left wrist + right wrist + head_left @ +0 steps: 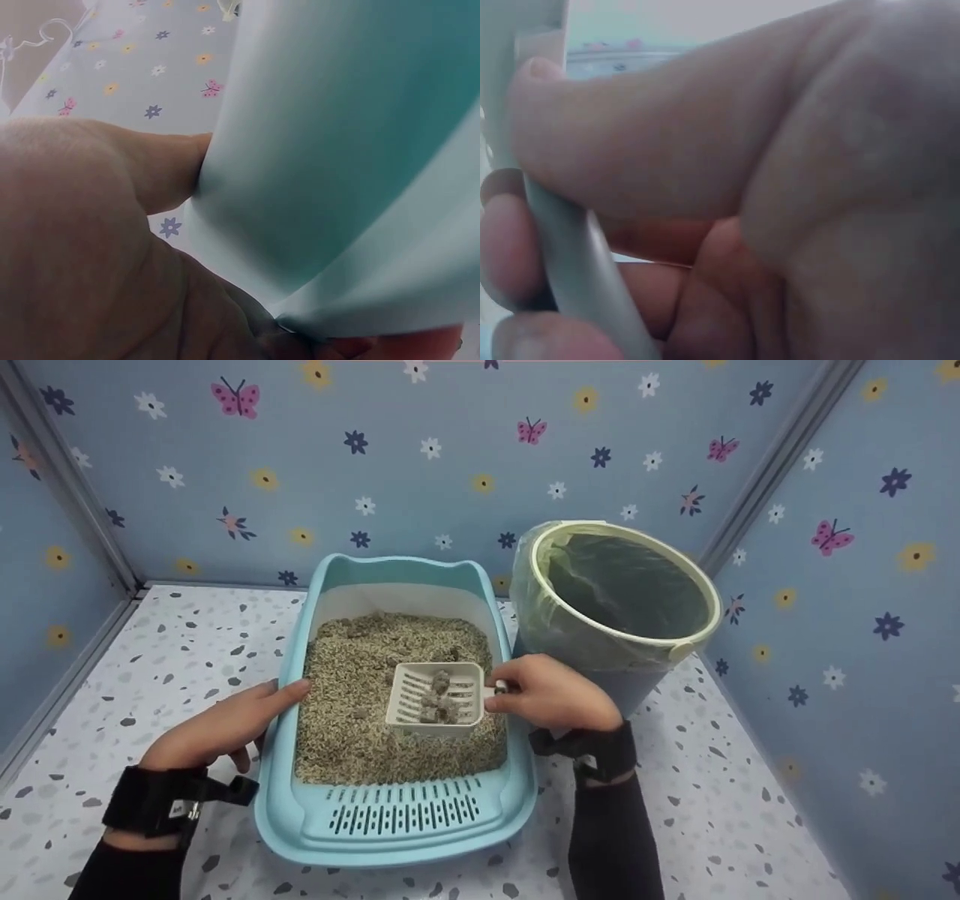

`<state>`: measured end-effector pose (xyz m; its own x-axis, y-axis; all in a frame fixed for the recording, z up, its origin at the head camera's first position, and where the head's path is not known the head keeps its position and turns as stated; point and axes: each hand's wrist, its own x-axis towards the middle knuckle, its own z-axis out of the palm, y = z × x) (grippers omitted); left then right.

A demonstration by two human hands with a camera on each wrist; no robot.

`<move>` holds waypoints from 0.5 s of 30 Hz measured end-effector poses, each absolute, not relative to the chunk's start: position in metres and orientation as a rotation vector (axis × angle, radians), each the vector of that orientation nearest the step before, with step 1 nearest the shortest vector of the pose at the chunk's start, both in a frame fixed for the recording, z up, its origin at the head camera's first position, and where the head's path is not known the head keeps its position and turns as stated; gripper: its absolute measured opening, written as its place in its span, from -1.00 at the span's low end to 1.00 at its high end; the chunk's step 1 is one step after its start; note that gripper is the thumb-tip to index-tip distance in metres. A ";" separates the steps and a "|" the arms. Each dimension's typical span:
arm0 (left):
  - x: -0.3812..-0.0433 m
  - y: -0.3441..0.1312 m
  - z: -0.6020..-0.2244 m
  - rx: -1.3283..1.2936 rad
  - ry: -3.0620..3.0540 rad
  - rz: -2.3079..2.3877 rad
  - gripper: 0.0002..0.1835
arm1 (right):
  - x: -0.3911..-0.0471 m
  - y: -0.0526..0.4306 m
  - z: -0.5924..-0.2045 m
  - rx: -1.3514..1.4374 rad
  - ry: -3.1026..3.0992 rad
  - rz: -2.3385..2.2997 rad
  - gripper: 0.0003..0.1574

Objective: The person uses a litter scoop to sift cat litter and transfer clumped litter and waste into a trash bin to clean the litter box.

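A light blue litter box [405,849] full of grainy litter [345,742] stands in the middle of the head view. My left hand [225,727] grips its left rim, thumb over the edge; the left wrist view has the box wall [322,150] between thumb and fingers. In my right hand [555,690] is a slotted, off-white litter scoop [474,679], held level over the right part of the litter. Several greyish clumps [439,709] lie in the scoop. The right wrist view has thumb and fingers wrapped round the scoop handle [592,277].
Right behind the box stands a trash bin [630,682] lined with a translucent bag, its cream rim [709,589] tilted toward me. More clumps [341,626] lie at the back of the litter. Flower-patterned walls [435,465] enclose the speckled table [720,810] on three sides.
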<state>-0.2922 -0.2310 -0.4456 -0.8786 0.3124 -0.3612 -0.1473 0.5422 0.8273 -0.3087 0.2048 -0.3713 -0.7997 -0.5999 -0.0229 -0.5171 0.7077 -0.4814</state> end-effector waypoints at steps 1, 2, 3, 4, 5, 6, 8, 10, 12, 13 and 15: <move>-0.292 -0.231 -0.446 0.135 2.307 1.303 -0.13 | -0.308 0.207 -0.371 -0.880 2.751 -0.696 -0.86; -0.293 -0.231 -0.446 0.138 2.306 1.302 -0.13 | -0.308 0.210 -0.371 -0.862 2.758 -0.700 -0.88; -0.293 -0.231 -0.446 0.142 2.306 1.302 -0.14 | -0.308 0.210 -0.371 -0.853 2.763 -0.698 -0.89; -0.293 -0.232 -0.446 0.146 2.307 1.303 -0.14 | -0.308 0.209 -0.371 -0.850 2.764 -0.690 -0.89; -0.293 -0.232 -0.447 0.146 2.310 1.304 -0.14 | -0.308 0.207 -0.372 -0.848 2.764 -0.680 -0.88; -0.292 -0.232 -0.447 0.142 2.312 1.306 -0.14 | -0.309 0.204 -0.372 -0.860 2.759 -0.672 -0.86; -0.292 -0.232 -0.449 0.149 2.314 1.307 -0.16 | -0.309 0.203 -0.371 -0.892 2.746 -0.674 -0.85; -0.293 -0.230 -0.450 0.149 2.315 1.311 -0.17 | -0.307 0.206 -0.369 -0.866 2.752 -0.689 -0.88; -0.293 -0.230 -0.451 0.148 2.318 1.312 -0.18 | -0.306 0.210 -0.369 -0.836 2.760 -0.693 -0.92; -0.293 -0.230 -0.451 0.145 2.320 1.311 -0.19 | -0.307 0.211 -0.369 -0.831 2.761 -0.683 -0.92; -0.293 -0.230 -0.450 0.136 2.317 1.316 -0.18 | -0.308 0.207 -0.370 -0.846 2.755 -0.666 -0.88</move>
<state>-0.2929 -0.2304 -0.4503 -0.8851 0.3082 -0.3486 -0.1414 0.5356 0.8326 -0.3076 0.2069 -0.3703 -0.8210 -0.5694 -0.0421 -0.4873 0.7372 -0.4680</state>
